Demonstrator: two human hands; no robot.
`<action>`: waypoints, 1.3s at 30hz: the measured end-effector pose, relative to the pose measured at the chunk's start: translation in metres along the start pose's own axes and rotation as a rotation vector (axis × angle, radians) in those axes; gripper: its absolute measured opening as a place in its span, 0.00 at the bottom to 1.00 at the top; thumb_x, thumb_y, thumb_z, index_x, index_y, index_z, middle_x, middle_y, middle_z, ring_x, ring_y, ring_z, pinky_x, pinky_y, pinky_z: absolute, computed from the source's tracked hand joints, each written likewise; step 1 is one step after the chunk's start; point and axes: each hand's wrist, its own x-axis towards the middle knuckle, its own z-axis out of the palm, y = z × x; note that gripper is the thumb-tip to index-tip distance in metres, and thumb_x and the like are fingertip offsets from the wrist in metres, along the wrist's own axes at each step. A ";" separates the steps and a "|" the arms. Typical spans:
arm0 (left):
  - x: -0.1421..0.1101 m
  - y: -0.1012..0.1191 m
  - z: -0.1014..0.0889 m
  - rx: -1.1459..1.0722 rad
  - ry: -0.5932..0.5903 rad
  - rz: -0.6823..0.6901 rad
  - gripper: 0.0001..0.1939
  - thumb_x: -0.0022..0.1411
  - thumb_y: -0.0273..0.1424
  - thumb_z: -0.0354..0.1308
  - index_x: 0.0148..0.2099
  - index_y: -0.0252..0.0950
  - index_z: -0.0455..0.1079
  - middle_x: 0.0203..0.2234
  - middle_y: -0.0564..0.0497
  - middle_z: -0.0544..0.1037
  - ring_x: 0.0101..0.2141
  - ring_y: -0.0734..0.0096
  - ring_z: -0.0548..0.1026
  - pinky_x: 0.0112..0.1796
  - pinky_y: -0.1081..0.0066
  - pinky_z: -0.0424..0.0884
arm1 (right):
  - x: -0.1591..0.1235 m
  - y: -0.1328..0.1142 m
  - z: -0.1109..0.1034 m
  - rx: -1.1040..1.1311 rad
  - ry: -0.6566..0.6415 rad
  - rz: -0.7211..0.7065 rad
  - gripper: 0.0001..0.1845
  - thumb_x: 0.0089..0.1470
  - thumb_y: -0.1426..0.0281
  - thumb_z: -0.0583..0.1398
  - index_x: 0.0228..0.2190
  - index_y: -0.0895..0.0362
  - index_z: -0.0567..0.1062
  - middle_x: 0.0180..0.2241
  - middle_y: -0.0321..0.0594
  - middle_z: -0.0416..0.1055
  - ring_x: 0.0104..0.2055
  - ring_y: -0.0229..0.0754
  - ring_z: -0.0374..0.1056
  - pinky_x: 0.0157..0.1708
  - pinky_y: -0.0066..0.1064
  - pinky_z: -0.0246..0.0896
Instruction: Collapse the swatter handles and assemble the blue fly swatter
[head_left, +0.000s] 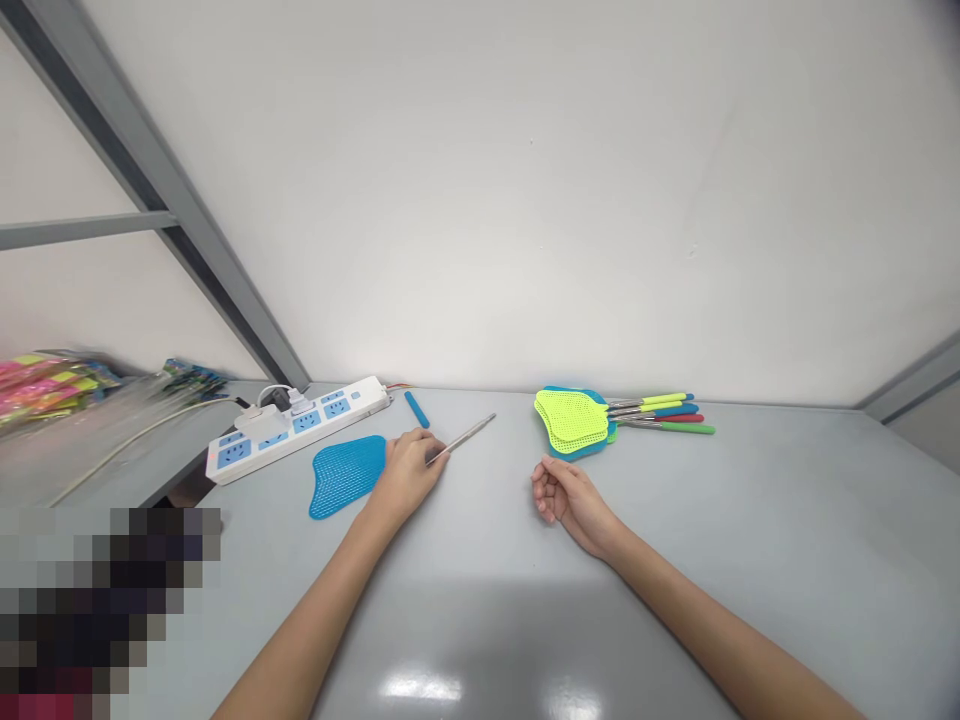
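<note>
Grey table (787, 520) against a white wall (525, 200): your left hand (409, 472) grips the blue swatter (345, 478), its bare rod (472, 431) and loose blue handle (416, 409) suggesting fitting remains, while your right hand (576, 503), fingers loosely curled, empty, lies near seemingly finished swatters (574, 418).

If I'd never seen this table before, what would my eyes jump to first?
Probably the pile of fly swatters right of the middle, near the wall, with bright yellow mesh on top and colorful handles pointing right. Next, maybe the blue swatter left of the middle, held near its mesh by the left hand. Behind it lies a long white power strip.
</note>
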 end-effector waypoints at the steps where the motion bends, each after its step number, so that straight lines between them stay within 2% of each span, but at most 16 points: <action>1: -0.002 0.006 0.001 -0.001 0.003 0.004 0.11 0.54 0.35 0.46 0.30 0.37 0.69 0.32 0.50 0.68 0.37 0.64 0.66 0.40 0.63 0.58 | 0.000 0.000 0.000 0.000 0.002 0.002 0.15 0.48 0.61 0.53 0.22 0.61 0.68 0.17 0.35 0.62 0.16 0.31 0.58 0.13 0.22 0.49; 6: -0.014 0.034 0.008 -0.077 0.046 0.043 0.07 0.48 0.31 0.50 0.22 0.35 0.64 0.32 0.50 0.65 0.36 0.67 0.65 0.39 0.65 0.59 | -0.001 -0.001 0.000 -0.008 0.003 0.014 0.15 0.48 0.60 0.53 0.23 0.61 0.68 0.17 0.35 0.62 0.16 0.31 0.58 0.13 0.23 0.49; 14: -0.023 0.057 0.003 -0.318 0.086 -0.123 0.07 0.44 0.31 0.53 0.18 0.35 0.61 0.34 0.51 0.65 0.37 0.68 0.65 0.39 0.67 0.61 | -0.001 0.001 0.000 -0.043 -0.004 0.007 0.15 0.48 0.60 0.53 0.23 0.60 0.68 0.18 0.36 0.63 0.16 0.31 0.58 0.14 0.23 0.50; 16: -0.023 0.062 0.000 -0.393 0.084 -0.154 0.08 0.44 0.32 0.54 0.18 0.35 0.62 0.35 0.51 0.65 0.37 0.68 0.65 0.40 0.67 0.61 | -0.002 0.000 0.001 -0.042 -0.011 -0.010 0.14 0.49 0.61 0.52 0.26 0.60 0.69 0.19 0.36 0.63 0.17 0.32 0.59 0.14 0.23 0.51; 18: -0.024 0.068 -0.001 -0.484 0.035 -0.175 0.08 0.45 0.33 0.54 0.19 0.35 0.63 0.35 0.51 0.65 0.37 0.69 0.66 0.40 0.67 0.61 | -0.003 -0.002 0.003 -0.040 -0.028 -0.033 0.12 0.49 0.63 0.53 0.34 0.57 0.68 0.23 0.37 0.66 0.20 0.33 0.61 0.16 0.24 0.53; 21: -0.030 0.076 0.003 -0.602 -0.068 -0.196 0.09 0.44 0.34 0.55 0.18 0.35 0.64 0.35 0.51 0.65 0.36 0.70 0.67 0.39 0.68 0.63 | -0.006 -0.005 0.006 -0.048 -0.073 -0.055 0.21 0.47 0.67 0.55 0.45 0.49 0.61 0.33 0.39 0.67 0.26 0.37 0.65 0.19 0.26 0.57; 23: -0.034 0.083 0.010 -0.667 -0.141 -0.202 0.08 0.43 0.32 0.56 0.18 0.35 0.64 0.35 0.50 0.65 0.33 0.71 0.68 0.36 0.68 0.65 | -0.006 -0.006 0.006 -0.061 -0.099 -0.060 0.23 0.46 0.68 0.56 0.46 0.49 0.61 0.37 0.41 0.66 0.29 0.38 0.65 0.21 0.28 0.58; 25: -0.039 0.089 0.016 -0.722 -0.192 -0.185 0.07 0.43 0.31 0.56 0.18 0.35 0.64 0.35 0.49 0.65 0.32 0.72 0.68 0.35 0.69 0.66 | -0.007 -0.007 0.006 -0.078 -0.117 -0.052 0.19 0.46 0.68 0.56 0.43 0.51 0.65 0.40 0.42 0.66 0.31 0.39 0.65 0.24 0.29 0.59; 29: -0.044 0.099 0.019 -0.757 -0.231 -0.113 0.08 0.47 0.34 0.55 0.21 0.37 0.68 0.35 0.49 0.66 0.33 0.72 0.68 0.35 0.71 0.66 | -0.008 -0.008 0.004 -0.061 -0.123 -0.045 0.16 0.46 0.68 0.55 0.40 0.54 0.69 0.42 0.44 0.65 0.34 0.40 0.64 0.28 0.31 0.58; 32: -0.039 0.094 0.011 -0.674 -0.238 -0.045 0.12 0.51 0.40 0.51 0.27 0.38 0.71 0.34 0.50 0.66 0.35 0.71 0.67 0.36 0.72 0.66 | -0.008 -0.008 0.002 -0.031 -0.115 -0.068 0.16 0.46 0.69 0.55 0.40 0.53 0.69 0.43 0.44 0.65 0.32 0.39 0.65 0.27 0.30 0.56; 35: -0.029 0.073 0.000 -0.467 -0.134 0.025 0.14 0.53 0.41 0.48 0.34 0.40 0.69 0.38 0.50 0.65 0.41 0.70 0.65 0.44 0.70 0.61 | -0.007 -0.007 0.000 -0.035 -0.116 -0.079 0.15 0.46 0.70 0.55 0.39 0.52 0.69 0.44 0.44 0.65 0.30 0.39 0.65 0.27 0.31 0.55; 37: -0.022 0.051 -0.006 -0.258 -0.001 -0.023 0.16 0.54 0.41 0.46 0.40 0.39 0.67 0.42 0.48 0.62 0.44 0.66 0.63 0.47 0.66 0.56 | -0.007 -0.007 0.000 -0.039 -0.122 -0.073 0.15 0.46 0.70 0.55 0.40 0.52 0.69 0.44 0.44 0.65 0.28 0.37 0.65 0.29 0.32 0.55; 39: -0.017 0.031 -0.009 -0.035 0.021 -0.160 0.21 0.54 0.43 0.44 0.45 0.37 0.64 0.48 0.43 0.58 0.48 0.56 0.58 0.47 0.57 0.53 | -0.008 -0.008 0.000 -0.049 -0.126 -0.060 0.16 0.47 0.69 0.55 0.41 0.52 0.69 0.45 0.44 0.64 0.28 0.37 0.65 0.29 0.32 0.55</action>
